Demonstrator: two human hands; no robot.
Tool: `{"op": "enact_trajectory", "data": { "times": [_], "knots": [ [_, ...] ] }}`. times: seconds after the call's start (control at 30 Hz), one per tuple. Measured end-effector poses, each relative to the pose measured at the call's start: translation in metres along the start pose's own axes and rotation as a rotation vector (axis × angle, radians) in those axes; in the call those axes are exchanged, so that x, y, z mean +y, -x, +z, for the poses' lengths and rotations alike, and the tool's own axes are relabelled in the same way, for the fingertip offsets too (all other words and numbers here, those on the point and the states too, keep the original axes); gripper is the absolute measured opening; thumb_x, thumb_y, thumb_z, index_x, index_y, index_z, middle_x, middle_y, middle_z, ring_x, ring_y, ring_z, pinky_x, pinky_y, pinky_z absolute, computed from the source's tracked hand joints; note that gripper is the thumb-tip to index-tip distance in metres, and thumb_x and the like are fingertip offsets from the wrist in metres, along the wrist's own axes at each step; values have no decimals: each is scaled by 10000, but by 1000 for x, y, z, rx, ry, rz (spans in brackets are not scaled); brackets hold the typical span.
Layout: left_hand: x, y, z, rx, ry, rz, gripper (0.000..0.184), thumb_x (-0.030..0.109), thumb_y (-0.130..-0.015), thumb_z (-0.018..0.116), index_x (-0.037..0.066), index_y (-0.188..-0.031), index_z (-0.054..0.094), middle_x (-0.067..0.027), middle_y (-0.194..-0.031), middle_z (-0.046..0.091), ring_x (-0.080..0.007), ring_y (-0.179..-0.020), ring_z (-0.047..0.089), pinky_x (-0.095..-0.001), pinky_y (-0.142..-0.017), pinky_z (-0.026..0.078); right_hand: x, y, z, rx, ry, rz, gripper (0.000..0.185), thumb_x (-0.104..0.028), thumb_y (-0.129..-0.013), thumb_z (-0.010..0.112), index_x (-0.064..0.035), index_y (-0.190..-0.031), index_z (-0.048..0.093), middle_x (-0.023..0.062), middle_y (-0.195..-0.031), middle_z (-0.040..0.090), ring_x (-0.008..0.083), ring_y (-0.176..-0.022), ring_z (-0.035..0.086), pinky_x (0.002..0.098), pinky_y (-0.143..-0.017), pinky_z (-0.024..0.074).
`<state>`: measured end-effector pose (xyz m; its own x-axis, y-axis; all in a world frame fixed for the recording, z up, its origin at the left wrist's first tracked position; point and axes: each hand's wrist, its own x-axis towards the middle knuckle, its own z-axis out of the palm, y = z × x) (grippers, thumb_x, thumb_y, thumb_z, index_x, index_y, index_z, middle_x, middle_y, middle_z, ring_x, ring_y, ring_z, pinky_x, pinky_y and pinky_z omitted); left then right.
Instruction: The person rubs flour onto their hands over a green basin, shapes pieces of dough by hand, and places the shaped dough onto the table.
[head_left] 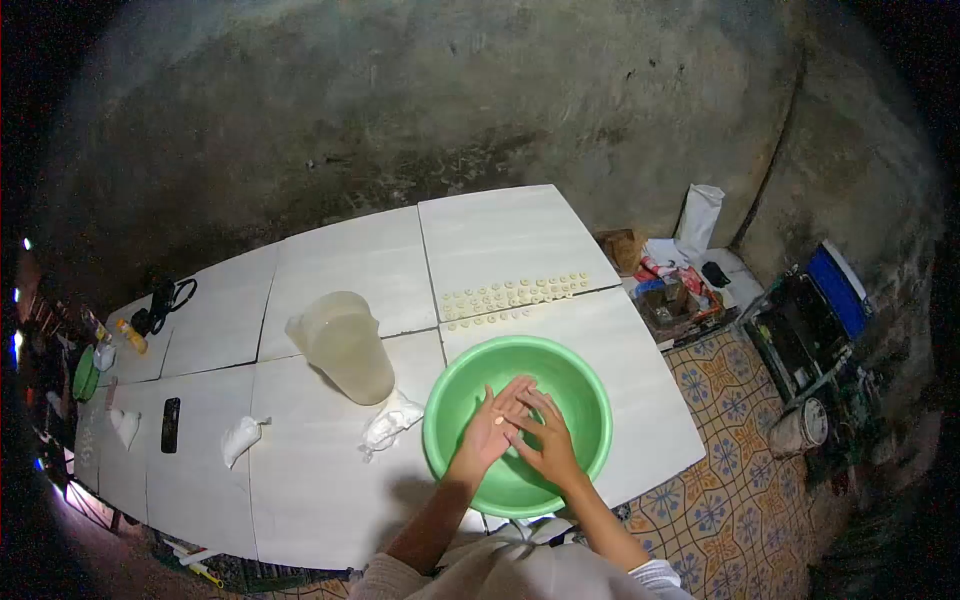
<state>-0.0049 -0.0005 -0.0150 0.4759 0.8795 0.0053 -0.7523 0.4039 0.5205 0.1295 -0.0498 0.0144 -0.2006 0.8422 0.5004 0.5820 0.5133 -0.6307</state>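
Over the green basin [436, 400], my left hand [485, 432] lies palm up with its fingers stretched out. A small pale round piece [499, 421], like dough, rests on that palm. My right hand [548, 445] reaches across from the right, its fingers bent and apart, the fingertips close to the left fingers and the thumb near the pale piece. I cannot tell whether it touches the piece. Something whitish shows in the basin, mostly hidden behind my hands. Beyond the basin, several small pale discs with dimpled or holed centres [520, 296] lie in rows on the white-tiled table [510, 235].
A cloudy plastic pitcher [345, 345] stands left of the basin, beside a crumpled white plastic bag [392, 422]. Farther left lie another white bag [243, 440], a dark phone [171, 425] and a black cable [165, 300]. Right of the table are a cluttered box [672, 305] and a bucket [798, 428].
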Motion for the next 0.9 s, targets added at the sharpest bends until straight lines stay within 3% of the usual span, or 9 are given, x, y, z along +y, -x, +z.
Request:
{"op": "enact_trajectory", "data": {
  "times": [0.47, 0.67, 0.8, 0.83, 0.9],
  "knots": [
    [0, -5, -8, -3, 57, -6, 683, 504, -1025, 195, 3, -1484, 260, -129, -1545, 279, -240, -1442, 221, -363, -1202, 143, 5, -1, 5, -83, 42, -20, 265, -214, -816, 715, -158, -1075, 724, 143, -1389, 488, 385, -1357, 355, 540, -1139, 213],
    [5, -6, -4, -29, 230, -49, 685, 541, -1015, 168, 71, -1505, 257, -123, -1551, 275, -243, -1443, 210, -372, -1191, 160, 1, -3, 2, -108, 100, -29, 236, -207, -835, 695, -166, -1068, 713, 131, -1365, 491, 367, -1351, 353, 589, -1132, 168],
    [8, -4, 0, -113, 268, -46, 788, 663, -958, 172, 121, -1528, 214, -134, -1572, 221, -294, -1448, 183, -418, -1191, 139, -2, -6, 0, -143, 148, -14, 296, -286, -865, 648, -228, -1154, 671, 136, -1397, 452, 356, -1374, 308, 636, -1130, 102],
    [9, -4, 3, -109, 183, -36, 858, 740, -909, 159, 158, -1539, 191, -136, -1581, 192, -318, -1446, 178, -454, -1184, 142, 1, -5, 3, -141, 131, -32, 288, -289, -862, 644, -228, -1143, 666, 130, -1392, 454, 351, -1359, 331, 673, -1109, 91],
    [11, -5, 2, -145, 265, -45, 875, 760, -894, 148, 172, -1541, 186, -135, -1582, 190, -319, -1442, 187, -467, -1177, 155, -1, -5, 2, -160, 195, -44, 283, -289, -855, 650, -223, -1130, 665, 125, -1398, 449, 351, -1355, 338, 690, -1099, 83]
  ]
}}
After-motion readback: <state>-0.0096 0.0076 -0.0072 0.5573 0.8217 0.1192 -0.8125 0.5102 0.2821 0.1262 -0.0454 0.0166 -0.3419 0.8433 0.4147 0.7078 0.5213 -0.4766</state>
